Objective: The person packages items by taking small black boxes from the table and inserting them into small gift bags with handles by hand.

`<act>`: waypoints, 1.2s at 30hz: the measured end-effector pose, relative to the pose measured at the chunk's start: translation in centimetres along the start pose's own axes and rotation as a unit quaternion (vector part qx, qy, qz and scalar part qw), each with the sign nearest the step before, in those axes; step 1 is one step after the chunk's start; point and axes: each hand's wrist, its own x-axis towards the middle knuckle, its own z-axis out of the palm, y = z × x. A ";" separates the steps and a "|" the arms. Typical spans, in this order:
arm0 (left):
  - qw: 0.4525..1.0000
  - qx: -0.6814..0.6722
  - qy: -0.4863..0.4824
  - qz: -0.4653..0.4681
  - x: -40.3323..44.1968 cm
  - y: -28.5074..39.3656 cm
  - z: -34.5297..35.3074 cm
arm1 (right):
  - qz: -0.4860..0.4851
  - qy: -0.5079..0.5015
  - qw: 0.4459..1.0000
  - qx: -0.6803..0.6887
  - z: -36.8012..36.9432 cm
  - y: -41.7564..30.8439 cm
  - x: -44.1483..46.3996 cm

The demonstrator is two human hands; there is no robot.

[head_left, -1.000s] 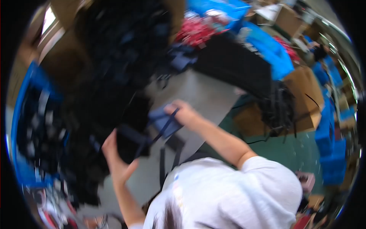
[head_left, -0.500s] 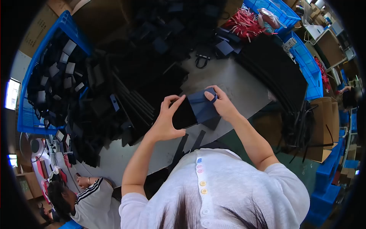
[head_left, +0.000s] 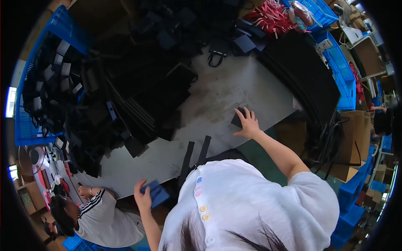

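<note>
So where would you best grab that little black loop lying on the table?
Probably pinch the black loop at its rounded near end, the right hand coming in from the person's side: that curve faces bare table, while the dark pile crowds its far side.

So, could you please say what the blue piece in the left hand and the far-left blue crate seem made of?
The blue piece looks like matte card or coated fabric; its flat, dull face leaves that open. The blue crate is probably smooth moulded plastic, given its perforated wall.
</note>
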 end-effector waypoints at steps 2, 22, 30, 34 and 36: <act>0.918 0.343 0.123 -0.157 -5.2 -7.4 -0.3 | -0.075 0.023 0.996 -0.038 1.5 2.1 0.8; 0.977 0.028 0.202 -0.067 15.2 -5.2 4.9 | -0.043 -0.178 0.819 0.544 -0.6 -13.2 0.3; 0.958 0.053 0.195 -0.203 19.2 -3.3 7.8 | -0.093 -0.110 0.840 0.523 5.6 -17.3 1.7; 0.886 -0.426 0.019 -0.185 16.9 -5.1 6.5 | -0.024 -0.136 0.835 0.533 4.8 -21.2 1.6; 0.784 -0.570 -0.022 -0.245 13.9 -3.4 3.8 | -0.057 -0.163 0.819 0.547 5.2 -22.2 1.8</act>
